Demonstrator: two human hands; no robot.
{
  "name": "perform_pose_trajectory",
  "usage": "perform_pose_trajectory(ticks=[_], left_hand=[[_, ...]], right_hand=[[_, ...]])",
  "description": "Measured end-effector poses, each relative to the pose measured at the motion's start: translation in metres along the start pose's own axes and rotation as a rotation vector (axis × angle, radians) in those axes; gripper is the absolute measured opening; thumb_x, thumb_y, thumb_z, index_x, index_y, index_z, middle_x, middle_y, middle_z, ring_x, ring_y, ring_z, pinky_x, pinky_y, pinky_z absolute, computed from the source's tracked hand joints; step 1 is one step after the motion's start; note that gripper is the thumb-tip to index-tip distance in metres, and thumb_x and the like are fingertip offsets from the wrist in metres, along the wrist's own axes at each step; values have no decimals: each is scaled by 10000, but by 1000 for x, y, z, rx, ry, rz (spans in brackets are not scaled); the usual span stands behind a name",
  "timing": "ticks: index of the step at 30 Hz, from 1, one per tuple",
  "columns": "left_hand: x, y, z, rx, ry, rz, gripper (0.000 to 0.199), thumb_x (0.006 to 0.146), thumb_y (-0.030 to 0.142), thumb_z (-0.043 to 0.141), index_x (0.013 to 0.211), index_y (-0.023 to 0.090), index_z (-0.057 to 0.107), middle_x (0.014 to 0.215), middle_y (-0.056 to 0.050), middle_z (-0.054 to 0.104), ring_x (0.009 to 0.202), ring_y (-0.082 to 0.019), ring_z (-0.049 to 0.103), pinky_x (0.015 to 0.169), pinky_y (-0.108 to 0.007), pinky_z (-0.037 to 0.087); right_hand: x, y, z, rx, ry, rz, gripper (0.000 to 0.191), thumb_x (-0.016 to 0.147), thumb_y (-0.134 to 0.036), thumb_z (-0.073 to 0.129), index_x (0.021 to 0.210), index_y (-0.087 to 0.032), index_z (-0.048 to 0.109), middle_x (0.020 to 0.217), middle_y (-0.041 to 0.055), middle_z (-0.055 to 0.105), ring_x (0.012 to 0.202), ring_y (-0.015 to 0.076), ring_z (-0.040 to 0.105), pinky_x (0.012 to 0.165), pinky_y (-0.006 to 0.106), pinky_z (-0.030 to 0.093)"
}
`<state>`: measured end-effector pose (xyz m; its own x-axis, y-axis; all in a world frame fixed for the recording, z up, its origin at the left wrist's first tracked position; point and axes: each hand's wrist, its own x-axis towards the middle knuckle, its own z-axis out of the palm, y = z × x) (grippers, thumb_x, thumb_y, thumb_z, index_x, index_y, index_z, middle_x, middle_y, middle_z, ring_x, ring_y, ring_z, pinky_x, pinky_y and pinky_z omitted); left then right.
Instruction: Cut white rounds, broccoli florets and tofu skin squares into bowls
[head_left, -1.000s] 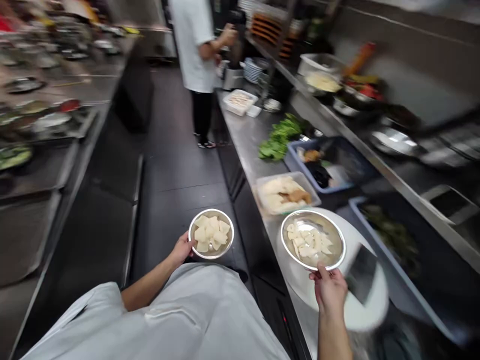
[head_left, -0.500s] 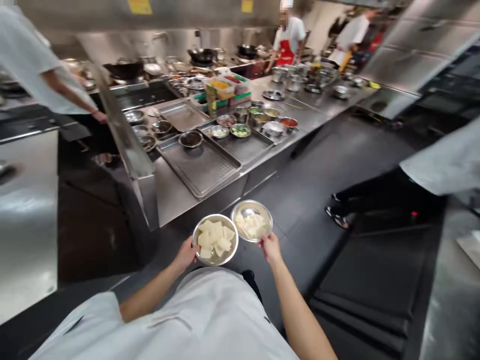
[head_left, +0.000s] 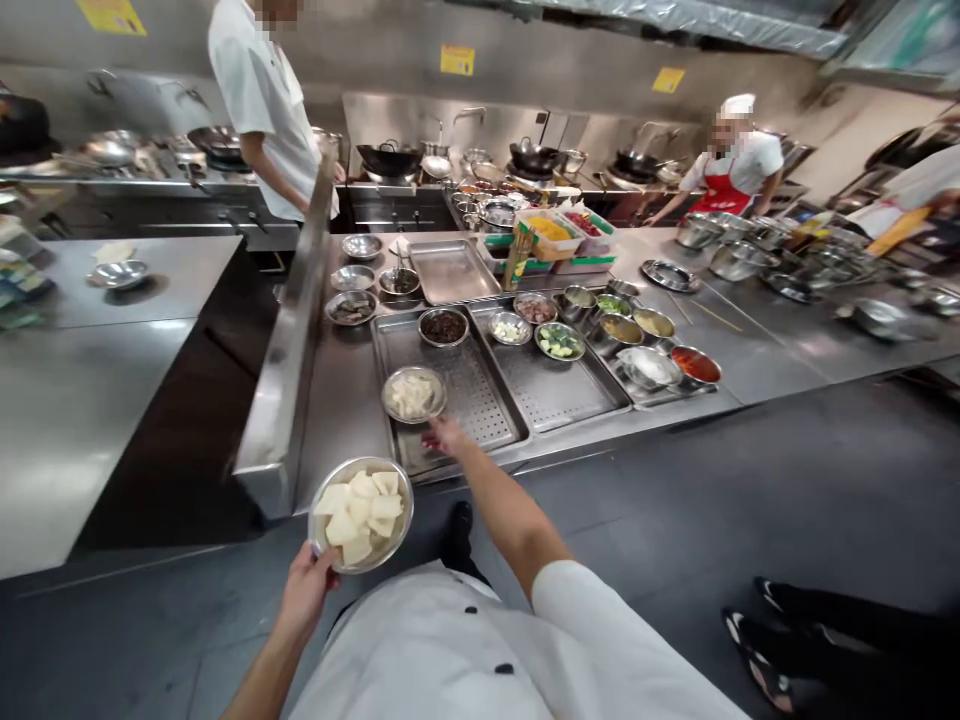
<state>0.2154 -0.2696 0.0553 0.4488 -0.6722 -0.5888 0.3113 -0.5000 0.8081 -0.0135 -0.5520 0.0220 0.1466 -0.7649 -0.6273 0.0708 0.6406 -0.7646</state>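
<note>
My left hand [head_left: 307,585] grips the near left rim of a metal bowl [head_left: 407,512] and holds it in front of my body. Pale, flat cut slices [head_left: 358,518] fill that bowl. My right hand [head_left: 448,438] reaches forward to a smaller metal bowl [head_left: 387,402] with pale pieces [head_left: 415,394] in it. Its thumb is at the near right rim and its fingers lie low beside the bowl, slightly blurred. This bowl is over the left part of a perforated metal tray [head_left: 487,425]; whether it rests there I cannot tell.
A bowl of dark food [head_left: 442,327] stands on the same tray. A second tray [head_left: 559,390] holds bowls of cut vegetables. A metal partition [head_left: 281,400] rises at left. Co-workers stand beyond the counter [head_left: 780,360], and a person's feet [head_left: 757,640] show at lower right.
My view has turned and come nearer the counter. My right hand has carried the smaller bowl forward from beside the other bowl to over the tray. The left hand still holds its bowl.
</note>
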Motion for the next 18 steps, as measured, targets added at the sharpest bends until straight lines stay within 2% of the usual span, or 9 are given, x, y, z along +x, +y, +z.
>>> perform_pose_trajectory(ticks=[2, 5, 7, 9, 11, 13, 14, 16, 18], left_hand=[[10, 6, 34, -39, 48, -12, 512, 498, 376, 840, 924, 181, 634, 610, 63, 611, 452, -98, 467, 400, -213, 344], [30, 18, 96, -75, 54, -9, 514, 505, 356, 832, 940, 186, 619, 667, 55, 649, 486, -99, 489, 414, -211, 360], [45, 28, 140, -67, 35, -12, 494, 512, 341, 825, 930, 187, 610, 681, 50, 659, 490, -99, 494, 413, -207, 355], [61, 37, 183, -43, -17, -48, 488, 525, 326, 830, 938, 187, 609, 683, 43, 664, 483, -105, 511, 413, -207, 351], [79, 48, 223, -34, -137, -143, 495, 577, 330, 843, 995, 189, 618, 713, 17, 690, 507, -137, 579, 432, -215, 376], [102, 60, 257, -69, -271, -256, 449, 697, 352, 815, 1069, 190, 622, 767, -30, 724, 575, -180, 659, 473, -229, 425], [117, 67, 271, -105, -297, -300, 389, 773, 356, 769, 1091, 189, 620, 795, -56, 738, 602, -189, 681, 495, -233, 446], [152, 83, 296, -198, -234, -335, 223, 907, 325, 630, 1077, 182, 613, 824, -94, 748, 606, -173, 681, 523, -229, 470], [191, 100, 315, -281, -99, -328, 155, 982, 276, 496, 1033, 175, 601, 825, -110, 743, 590, -155, 662, 528, -217, 475]], right_hand=[[10, -10, -9, -82, -112, 67, 330, 980, -506, 643, 1071, -192, 600, 593, -45, 610, 420, 115, 553, 414, 196, 424], [10, -20, -35, -154, -250, 122, 352, 920, -505, 727, 980, -168, 644, 618, -19, 638, 421, 112, 554, 397, 193, 411], [6, -24, -60, -198, -356, 90, 341, 878, -478, 775, 986, -174, 667, 676, -17, 670, 447, 107, 568, 404, 196, 439], [3, -30, -91, -239, -403, -9, 332, 843, -449, 800, 1016, -195, 674, 728, -27, 686, 480, 103, 582, 416, 197, 469], [4, -39, -128, -241, -343, -107, 320, 832, -440, 784, 1004, -194, 671, 725, -22, 682, 505, 118, 598, 424, 215, 491], [13, -53, -171, -204, -211, -147, 312, 849, -457, 727, 963, -175, 658, 678, -9, 658, 499, 137, 592, 412, 236, 487], [19, -62, -194, -186, -143, -157, 317, 860, -466, 692, 965, -170, 647, 662, -7, 648, 491, 142, 584, 401, 239, 475], [37, -82, -241, -159, 5, -187, 329, 868, -469, 637, 1006, -170, 618, 655, -15, 634, 475, 136, 560, 380, 226, 441], [61, -106, -288, -126, 189, -234, 333, 854, -446, 615, 1053, -180, 584, 676, -29, 625, 473, 121, 541, 376, 203, 414]])
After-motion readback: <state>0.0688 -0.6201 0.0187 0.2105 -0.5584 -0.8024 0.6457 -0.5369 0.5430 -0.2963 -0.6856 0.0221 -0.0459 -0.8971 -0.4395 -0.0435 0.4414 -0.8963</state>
